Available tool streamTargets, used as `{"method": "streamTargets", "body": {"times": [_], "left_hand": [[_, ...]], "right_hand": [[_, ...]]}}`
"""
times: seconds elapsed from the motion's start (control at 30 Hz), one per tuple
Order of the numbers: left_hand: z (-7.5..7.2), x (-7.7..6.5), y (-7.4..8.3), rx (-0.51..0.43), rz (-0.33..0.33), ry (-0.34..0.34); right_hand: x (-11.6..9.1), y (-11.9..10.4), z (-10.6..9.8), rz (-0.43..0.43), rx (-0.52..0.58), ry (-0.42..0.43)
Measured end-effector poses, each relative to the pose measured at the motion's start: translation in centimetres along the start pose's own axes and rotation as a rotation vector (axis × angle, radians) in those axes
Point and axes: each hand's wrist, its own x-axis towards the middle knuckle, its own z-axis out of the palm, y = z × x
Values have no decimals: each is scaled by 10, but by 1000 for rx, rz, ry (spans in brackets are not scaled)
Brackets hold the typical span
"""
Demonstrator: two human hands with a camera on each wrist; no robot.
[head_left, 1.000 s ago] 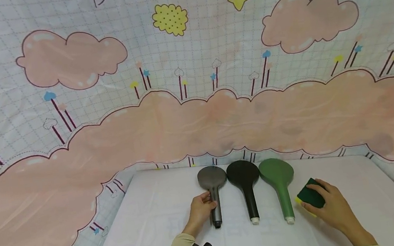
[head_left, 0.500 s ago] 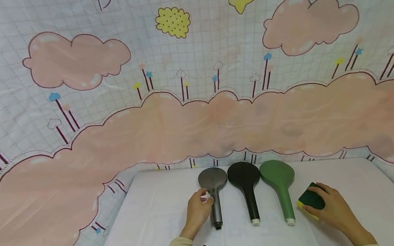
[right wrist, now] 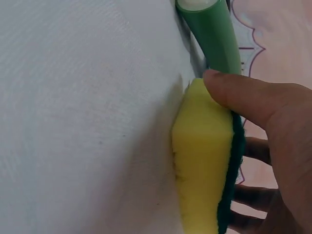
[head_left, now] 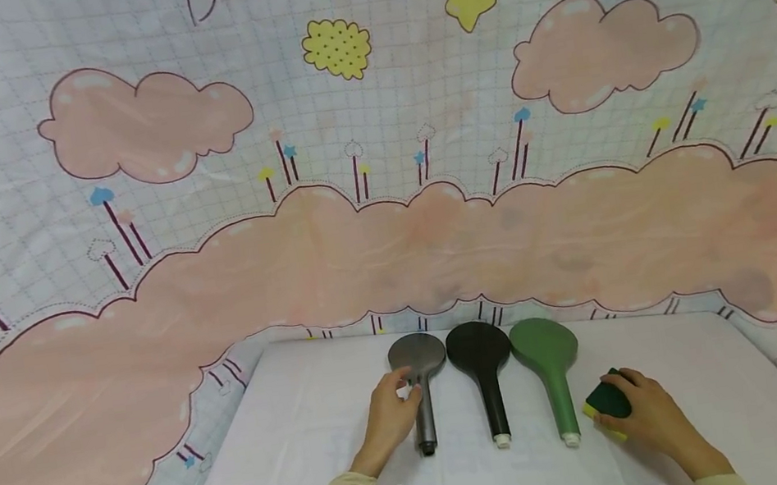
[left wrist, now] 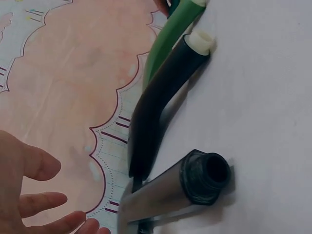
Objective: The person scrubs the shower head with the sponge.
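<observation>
Three shower heads lie side by side in the head view: a grey one [head_left: 415, 356], a black one [head_left: 479, 350] and a green one [head_left: 543, 343], handles toward me. My left hand [head_left: 392, 414] hovers over the grey handle, fingers spread. In the left wrist view its loose fingers [left wrist: 41, 200] hold nothing, apart from the grey threaded handle end [left wrist: 161, 192]. My right hand [head_left: 657, 412] grips a yellow and green scouring sponge [head_left: 608, 398] to the right of the green shower head. In the right wrist view, the thumb presses the end of the sponge [right wrist: 202, 161].
A white cloth-like surface [head_left: 298, 446] lies under everything. Behind it rises a patterned backdrop [head_left: 435, 252] with clouds and stars. White caps show on the black handle [left wrist: 200, 43] and the green handle [right wrist: 212, 34].
My left fingers have let go of the grey shower head's handle and opened slightly above it. The sponge in my right hand has shifted slightly toward me. The shower heads stay put.
</observation>
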Motion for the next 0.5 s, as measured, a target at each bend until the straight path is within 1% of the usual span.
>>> {"method": "streamTargets", "body": {"times": [0.13, 0.2, 0.3, 0.4, 0.5], "left_hand": [[0, 2, 9, 28, 75, 1], [-1, 2, 15, 58, 133, -1], [-3, 2, 24, 145, 215, 15], [-6, 3, 35, 247, 272, 12], [-7, 4, 47, 354, 291, -46]], "right_hand": [[0, -1, -3, 2, -53, 5], [-1, -5, -5, 23, -60, 1], [1, -15, -9, 27, -39, 11], [3, -32, -13, -20, -4, 46], [4, -52, -20, -85, 27, 88]]}}
